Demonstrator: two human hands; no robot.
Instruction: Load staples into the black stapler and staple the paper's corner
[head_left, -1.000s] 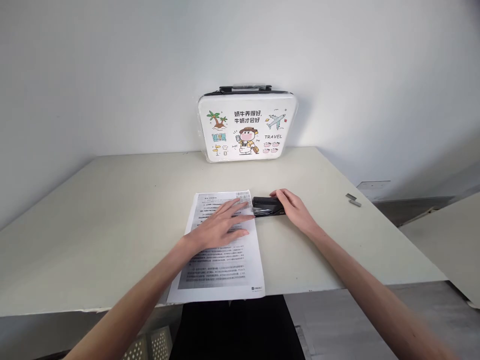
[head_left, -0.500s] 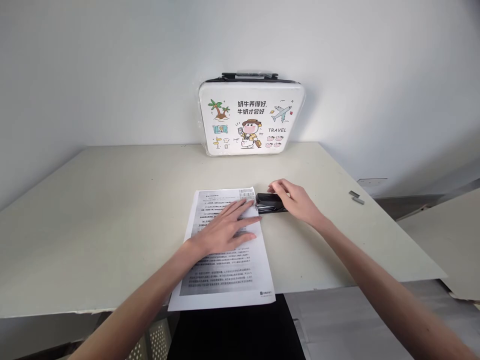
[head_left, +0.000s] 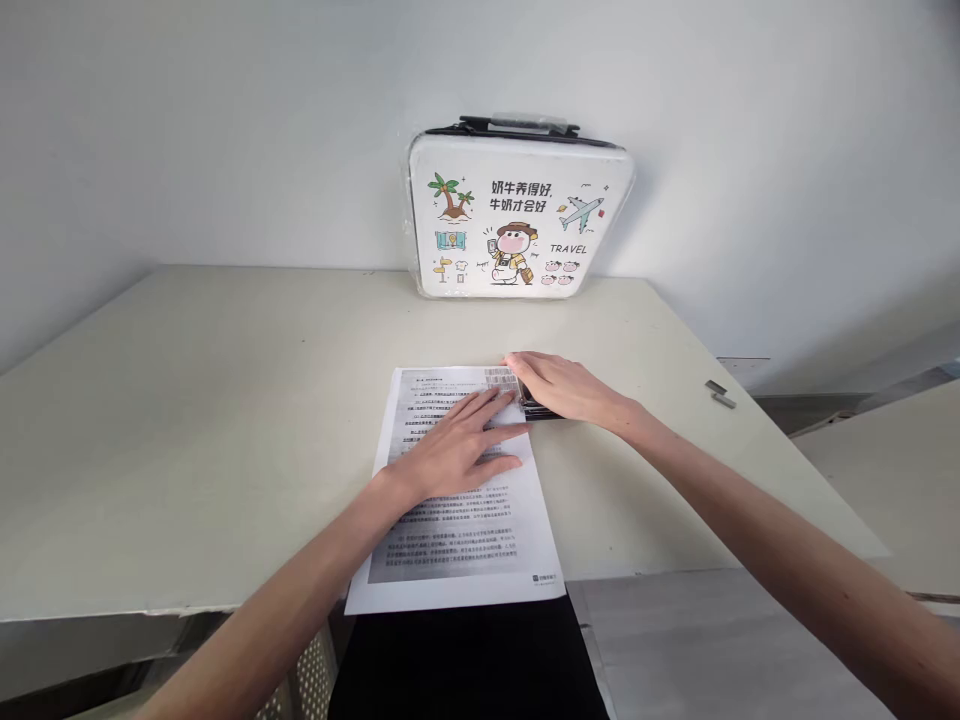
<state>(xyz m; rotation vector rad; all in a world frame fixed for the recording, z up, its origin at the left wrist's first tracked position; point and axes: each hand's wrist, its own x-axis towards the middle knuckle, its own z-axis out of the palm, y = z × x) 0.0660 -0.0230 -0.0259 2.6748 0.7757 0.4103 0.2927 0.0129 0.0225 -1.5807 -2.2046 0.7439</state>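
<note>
A printed sheet of paper (head_left: 450,590) lies near the table's front edge, its lower end reaching past the edge. My left hand (head_left: 457,445) rests flat on its upper half with the fingers spread toward the right side. At the paper's right edge, near the top, is a black stapler (head_left: 551,413), mostly hidden by my hand. Over the top of it lies my right hand (head_left: 562,388), closed with its fingers together and their tips close to the sheet's top right corner. Whether the stapler's jaw is pressed down cannot be seen.
A white carry case (head_left: 517,215) with cartoon prints stands against the wall at the back of the table (head_left: 187,420). Two small grey strips, looking like staples (head_left: 720,395), lie near the right edge. Another pale surface (head_left: 885,460) is beyond that edge.
My right hand has shifted forward from the stapler's rear onto its top, covering most of it. My left hand stays on the paper. The view has tilted slightly.
</note>
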